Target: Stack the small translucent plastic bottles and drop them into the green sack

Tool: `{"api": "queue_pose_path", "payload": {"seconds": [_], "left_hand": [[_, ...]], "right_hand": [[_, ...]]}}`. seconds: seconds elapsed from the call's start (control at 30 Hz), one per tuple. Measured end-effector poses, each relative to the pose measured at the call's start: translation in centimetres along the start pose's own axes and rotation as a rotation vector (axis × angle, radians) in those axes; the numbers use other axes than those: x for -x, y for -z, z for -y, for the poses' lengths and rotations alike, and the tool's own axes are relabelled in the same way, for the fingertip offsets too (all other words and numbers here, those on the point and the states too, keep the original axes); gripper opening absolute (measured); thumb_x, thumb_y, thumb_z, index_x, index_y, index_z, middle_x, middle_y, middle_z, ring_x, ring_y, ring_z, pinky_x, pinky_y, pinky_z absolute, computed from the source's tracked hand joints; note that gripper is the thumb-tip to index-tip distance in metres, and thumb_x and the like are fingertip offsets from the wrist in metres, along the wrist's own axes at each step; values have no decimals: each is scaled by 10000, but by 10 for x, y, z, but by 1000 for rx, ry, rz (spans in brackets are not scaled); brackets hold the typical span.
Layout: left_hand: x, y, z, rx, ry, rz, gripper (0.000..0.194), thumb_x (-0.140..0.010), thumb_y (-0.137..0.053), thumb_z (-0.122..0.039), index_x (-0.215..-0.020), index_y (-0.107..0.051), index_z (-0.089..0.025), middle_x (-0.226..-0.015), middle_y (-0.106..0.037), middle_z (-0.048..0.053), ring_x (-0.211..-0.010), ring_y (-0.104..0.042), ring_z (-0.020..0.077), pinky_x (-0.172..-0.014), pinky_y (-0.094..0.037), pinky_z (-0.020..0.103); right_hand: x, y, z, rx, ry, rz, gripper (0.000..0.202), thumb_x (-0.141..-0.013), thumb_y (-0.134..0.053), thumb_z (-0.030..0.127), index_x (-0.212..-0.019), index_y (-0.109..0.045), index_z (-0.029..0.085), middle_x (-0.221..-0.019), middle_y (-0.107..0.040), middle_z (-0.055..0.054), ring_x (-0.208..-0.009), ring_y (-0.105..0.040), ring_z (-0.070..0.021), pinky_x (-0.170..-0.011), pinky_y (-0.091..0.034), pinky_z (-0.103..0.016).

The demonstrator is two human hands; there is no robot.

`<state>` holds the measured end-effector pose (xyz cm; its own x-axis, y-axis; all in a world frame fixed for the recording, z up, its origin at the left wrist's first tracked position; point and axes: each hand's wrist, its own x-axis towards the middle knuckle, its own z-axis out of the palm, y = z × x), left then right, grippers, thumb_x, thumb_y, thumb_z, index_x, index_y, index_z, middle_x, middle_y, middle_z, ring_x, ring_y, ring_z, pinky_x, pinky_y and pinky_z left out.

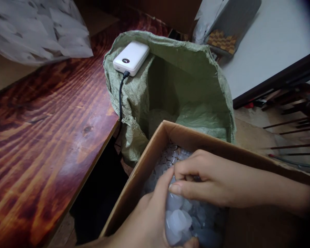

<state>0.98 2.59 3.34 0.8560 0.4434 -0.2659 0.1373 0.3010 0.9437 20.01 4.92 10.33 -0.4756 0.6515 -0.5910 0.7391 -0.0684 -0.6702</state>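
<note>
Two hands are working a stack of translucent plastic caps over a cardboard box.

The left hand (pixel 155 220) is gripping a stack of pale caps (pixel 177 220) inside the cardboard box (pixel 134 186), while the right hand (pixel 206 179) is pinching closed at the stack's top. Behind, a white power bank (pixel 131 57) is resting on a green woven sack (pixel 196 75) beside the wooden table (pixel 41 131).

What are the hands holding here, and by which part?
Both hands, left hand and right hand, grip a cluster of small translucent pieces over the cardboard box; the exact hold point cannot be told.
</note>
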Motion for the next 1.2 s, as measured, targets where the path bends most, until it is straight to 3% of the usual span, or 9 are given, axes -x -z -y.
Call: {"api": "queue_pose_path", "payload": {"seconds": [0.1,0.2,0.33,0.43,0.53,0.77,0.9,1.07,1.2], "left_hand": [[-1,0,-3,30,-49,-102,917,-703,-726,-256,-1439,-181,-248,-1245,-596,96,-1045,-639,251,-896,-529,350],[-2,-2,-4,94,-56,-183,845,-711,-734,-266,-1396,-240,-253,-1265,-589,89,-1130,-600,239,-971,-494,347],[-3,-2,-5,139,6,-221,799,-693,-733,-294,-1347,-275,-256,-1263,-591,98,-1073,-633,245,-927,-525,356],[-3,-2,-6,109,56,-250,784,-652,-737,-291,-1308,-310,-240,-1329,-542,118,-1163,-583,279,-945,-516,358],[-3,-1,-5,63,100,-244,795,-636,-744,-303,-1300,-313,-235,-1356,-518,126,-1223,-536,296,-974,-498,370],[-4,2,7,22,41,-262,791,-685,-741,-347,-1338,-302,-266,-1344,-510,107,-1176,-561,285,-993,-478,410],[-3,3,3,39,64,-247,828,-656,-761,-328,-1340,-297,-269,-1344,-513,102,-1192,-549,285,-995,-475,408],[-4,3,-16,92,241,-250,780,-640,-739,-272,-1309,-339,-248,-1242,-592,80,-1091,-611,245,-907,-523,341],[-6,3,-18,94,196,-244,742,-641,-719,-245,-1273,-330,-249,-1179,-629,61,-972,-659,206,-808,-554,282]], "right_hand": [[-4,-5,-10,-411,-93,-11,449,-817,-604,558,-630,-514,160,-557,-486,44,-477,-404,-68,-429,-271,-193],[-11,-15,-21,-1012,-206,15,463,-849,-526,605,-707,-517,165,-537,-466,60,-383,-365,-51,-376,-278,-183],[-18,-28,-32,-1380,-410,42,286,-880,-529,435,-834,-555,153,-624,-552,30,-449,-483,-64,-381,-350,-154],[-21,-35,-36,-1389,-431,-10,55,-808,-543,192,-825,-565,145,-660,-574,23,-510,-517,-64,-405,-394,-133],[-22,-37,-37,-1365,-398,-52,114,-756,-526,80,-842,-571,142,-617,-567,42,-457,-481,-46,-405,-392,-124],[-24,-31,-35,-1310,-380,-82,106,-855,-533,120,-881,-635,106,-658,-566,24,-489,-486,-20,-434,-382,-100],[-25,-31,-37,-1202,-400,-50,157,-909,-550,266,-953,-627,137,-677,-567,37,-446,-455,-11,-379,-331,-102],[-26,-32,-41,-1111,-443,-63,110,-838,-611,254,-829,-564,155,-549,-510,61,-420,-435,-36,-370,-320,-123],[-26,-28,-37,-1024,-352,-27,93,-812,-625,219,-786,-620,129,-552,-513,49,-453,-412,-25,-416,-330,-117]]}}
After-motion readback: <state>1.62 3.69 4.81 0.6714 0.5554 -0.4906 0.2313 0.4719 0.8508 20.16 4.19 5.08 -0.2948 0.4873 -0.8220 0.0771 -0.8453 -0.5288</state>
